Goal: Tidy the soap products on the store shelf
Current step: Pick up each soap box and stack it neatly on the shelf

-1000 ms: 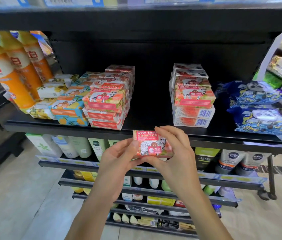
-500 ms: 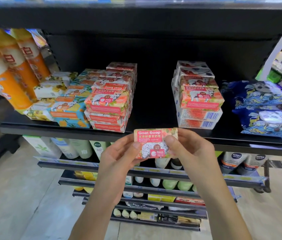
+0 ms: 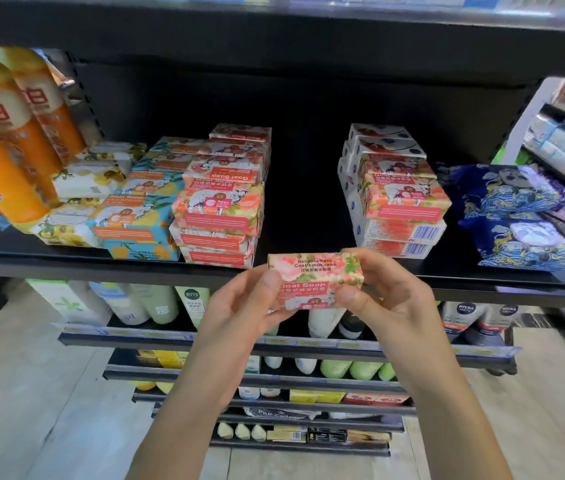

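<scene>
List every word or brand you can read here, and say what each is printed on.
"Delicate Rose Goat's milk soap": top face of the held soap box.
"Goat Soap": its front face, the pink stack, the blue boxes.
"NIVEA MEN": tubes at lower right.
"白": orange bottles.
Too blurred to read: price tags, barcode digits, small Chinese print.

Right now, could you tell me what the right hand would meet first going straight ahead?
Probably the shelf edge, since the right hand, gripping the soap box, sits level with it. If it cleared that, the right soap stack lies just beyond, though depth is unclear.
</scene>
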Demonstrator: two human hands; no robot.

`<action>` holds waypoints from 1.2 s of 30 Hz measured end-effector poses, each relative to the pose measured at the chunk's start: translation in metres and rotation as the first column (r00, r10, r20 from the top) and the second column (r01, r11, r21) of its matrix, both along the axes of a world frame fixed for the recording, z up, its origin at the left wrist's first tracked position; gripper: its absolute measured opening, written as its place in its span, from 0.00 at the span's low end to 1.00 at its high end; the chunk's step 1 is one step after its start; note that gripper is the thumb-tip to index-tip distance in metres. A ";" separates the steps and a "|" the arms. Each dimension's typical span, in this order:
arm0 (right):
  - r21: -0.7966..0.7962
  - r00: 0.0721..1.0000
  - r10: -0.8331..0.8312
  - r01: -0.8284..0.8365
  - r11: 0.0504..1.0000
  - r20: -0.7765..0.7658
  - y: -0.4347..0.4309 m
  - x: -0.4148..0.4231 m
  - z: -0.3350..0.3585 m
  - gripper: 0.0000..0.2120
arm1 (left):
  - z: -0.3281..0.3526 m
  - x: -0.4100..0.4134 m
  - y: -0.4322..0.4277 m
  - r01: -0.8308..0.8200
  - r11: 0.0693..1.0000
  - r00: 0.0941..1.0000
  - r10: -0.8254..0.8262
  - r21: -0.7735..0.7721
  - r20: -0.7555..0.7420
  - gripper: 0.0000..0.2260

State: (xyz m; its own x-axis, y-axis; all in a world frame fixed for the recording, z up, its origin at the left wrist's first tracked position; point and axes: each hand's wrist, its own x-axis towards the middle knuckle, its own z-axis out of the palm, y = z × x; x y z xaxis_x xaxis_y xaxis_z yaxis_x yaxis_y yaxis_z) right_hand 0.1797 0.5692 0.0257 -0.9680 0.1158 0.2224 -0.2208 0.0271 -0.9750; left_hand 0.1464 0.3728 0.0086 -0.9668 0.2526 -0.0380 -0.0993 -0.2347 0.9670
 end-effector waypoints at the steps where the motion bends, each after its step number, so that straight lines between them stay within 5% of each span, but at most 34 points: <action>1: -0.004 1.000 0.001 -0.001 1.000 -0.018 0.000 -0.001 -0.001 0.17 | 0.000 -0.001 -0.001 -0.010 1.000 1.000 0.010 0.022 0.021 0.27; 8: 0.007 0.998 -0.002 0.003 1.000 -0.056 -0.001 -0.003 -0.007 0.21 | 0.005 -0.005 -0.008 0.007 0.998 0.999 -0.010 0.057 0.043 0.28; 16: 0.044 0.984 -0.062 0.055 0.998 0.168 -0.013 0.002 0.000 0.32 | 0.007 -0.005 -0.013 -0.031 0.995 0.999 0.029 0.098 0.028 0.27; 24: 0.007 0.978 -0.082 0.083 0.997 0.189 -0.020 0.008 0.003 0.24 | 0.006 -0.003 -0.013 -0.026 0.993 1.000 0.025 0.115 0.011 0.26; 36: -0.135 0.999 -0.016 0.020 0.991 0.032 -0.006 0.002 -0.010 0.33 | 0.011 -0.008 -0.004 0.016 0.989 1.000 -0.017 0.150 0.007 0.26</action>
State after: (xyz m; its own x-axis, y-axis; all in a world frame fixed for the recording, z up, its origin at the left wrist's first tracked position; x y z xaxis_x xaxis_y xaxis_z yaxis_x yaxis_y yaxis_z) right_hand 0.1822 0.5636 0.0157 -0.9717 0.1600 0.1737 -0.1913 -0.1017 -0.9763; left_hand 0.1389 0.3684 0.0198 -0.9622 0.2722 -0.0064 -0.1121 -0.3748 0.9203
